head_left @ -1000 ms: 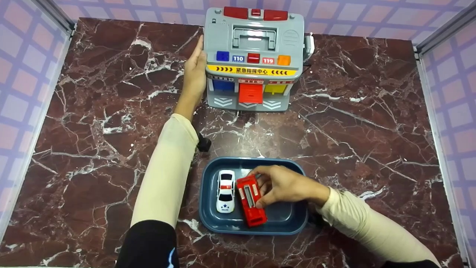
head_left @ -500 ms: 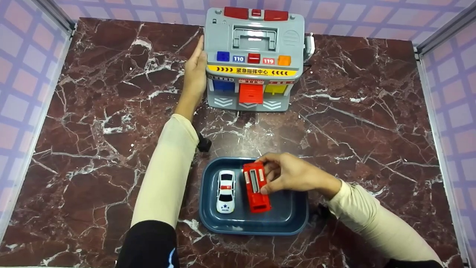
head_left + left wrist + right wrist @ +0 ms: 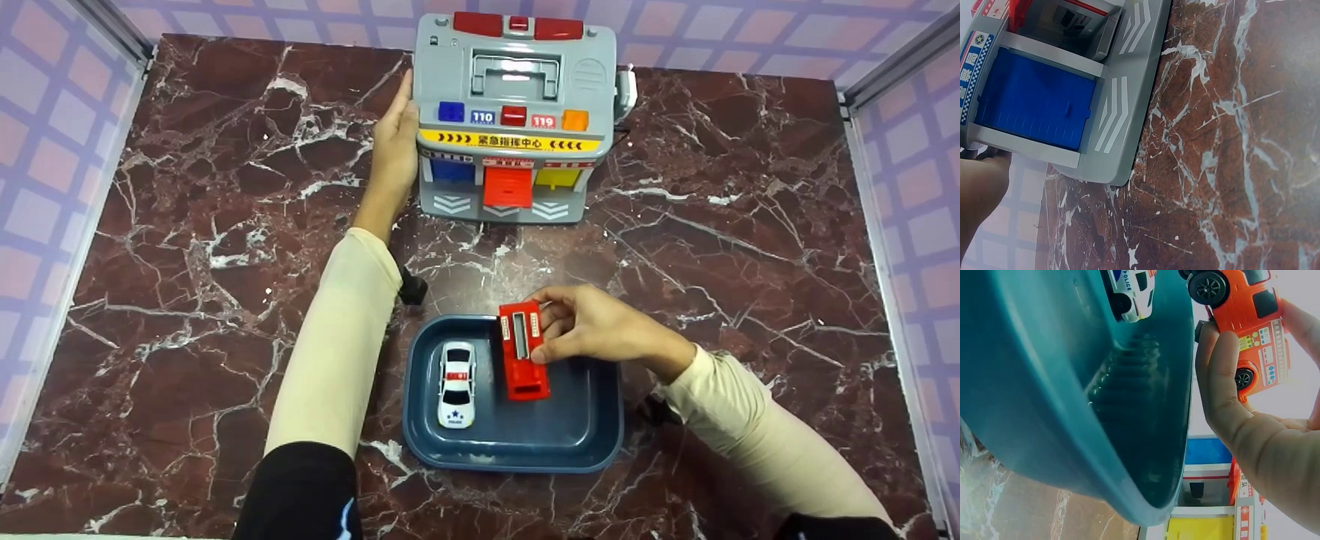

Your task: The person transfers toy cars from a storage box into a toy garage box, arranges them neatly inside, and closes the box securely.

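Note:
My right hand [image 3: 600, 326] pinches a red toy fire truck [image 3: 520, 351] between thumb and fingers, over the far part of a dark blue tray [image 3: 414, 442]. In the right wrist view the fire truck [image 3: 1258, 337] shows its side and black wheels, with fingers curled against it. A white toy police car [image 3: 456, 384] lies in the tray's left side. My left hand [image 3: 395, 150] rests flat along the left side of a grey toy rescue station [image 3: 450, 71]. The station's red middle door [image 3: 508, 187] is raised; its blue door [image 3: 1039, 98] is down.
The station stands at the back of a dark red marble-patterned table [image 3: 735, 300], close to the patterned back wall [image 3: 697, 34]. A white handle [image 3: 625, 94] juts from its right side. The tray sits near the front, between both forearms.
The right hand has lifted the fire truck from the tray's middle and moved it forward toward the station, turning it straighter. The left hand stays at the station's side.

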Motion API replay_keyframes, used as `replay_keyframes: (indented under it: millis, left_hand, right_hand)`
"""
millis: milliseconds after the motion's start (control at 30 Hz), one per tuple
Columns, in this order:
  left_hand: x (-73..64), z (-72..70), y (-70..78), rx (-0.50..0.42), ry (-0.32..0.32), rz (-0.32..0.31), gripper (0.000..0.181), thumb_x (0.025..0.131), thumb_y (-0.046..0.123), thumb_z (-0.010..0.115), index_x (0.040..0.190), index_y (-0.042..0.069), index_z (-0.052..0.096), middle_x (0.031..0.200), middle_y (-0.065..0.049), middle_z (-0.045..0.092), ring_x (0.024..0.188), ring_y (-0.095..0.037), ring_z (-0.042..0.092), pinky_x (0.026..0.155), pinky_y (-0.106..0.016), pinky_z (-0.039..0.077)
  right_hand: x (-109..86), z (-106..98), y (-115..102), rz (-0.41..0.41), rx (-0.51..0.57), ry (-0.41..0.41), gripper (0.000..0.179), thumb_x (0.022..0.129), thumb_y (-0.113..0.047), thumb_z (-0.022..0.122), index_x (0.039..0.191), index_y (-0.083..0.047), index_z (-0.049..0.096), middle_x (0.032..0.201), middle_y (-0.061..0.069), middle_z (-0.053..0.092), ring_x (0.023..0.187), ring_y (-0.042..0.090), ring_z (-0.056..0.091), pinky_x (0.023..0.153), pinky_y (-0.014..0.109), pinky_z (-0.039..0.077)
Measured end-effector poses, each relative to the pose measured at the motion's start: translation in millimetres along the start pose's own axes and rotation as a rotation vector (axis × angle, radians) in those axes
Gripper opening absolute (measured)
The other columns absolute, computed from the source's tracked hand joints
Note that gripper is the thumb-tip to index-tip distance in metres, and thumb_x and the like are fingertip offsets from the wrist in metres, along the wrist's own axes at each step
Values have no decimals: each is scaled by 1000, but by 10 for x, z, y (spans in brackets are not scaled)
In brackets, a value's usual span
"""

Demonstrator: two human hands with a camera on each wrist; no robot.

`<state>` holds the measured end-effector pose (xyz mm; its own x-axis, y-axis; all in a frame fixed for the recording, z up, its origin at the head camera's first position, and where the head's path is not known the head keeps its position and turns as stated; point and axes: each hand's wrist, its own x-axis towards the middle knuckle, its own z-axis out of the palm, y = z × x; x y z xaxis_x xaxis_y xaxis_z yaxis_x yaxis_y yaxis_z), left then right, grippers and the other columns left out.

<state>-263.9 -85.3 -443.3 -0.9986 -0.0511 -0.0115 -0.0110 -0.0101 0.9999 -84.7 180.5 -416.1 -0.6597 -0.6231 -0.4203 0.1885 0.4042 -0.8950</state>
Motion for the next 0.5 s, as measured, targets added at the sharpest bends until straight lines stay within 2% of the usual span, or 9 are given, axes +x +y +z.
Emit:
replay_keyframes:
  millis: [300,500]
  left_hand:
    - [27,-9,-28,-9,-5,-16,51,109,17,38,159,22,28,157,-2,43,138,-11,45,114,-13,28]
    - [21,-15,-24,-13,-9,-18,51,109,16,38,159,20,28,158,-2,41,140,-10,43,115,-13,27]
  right_hand:
    - [55,-95,16,21,47,22,60,78,3,80,130,11,51,95,11,70,81,13,68,73,21,58]
    - [99,-158,21,37,117,31,62,78,6,77,133,13,48,97,10,70,79,12,65,73,22,58]
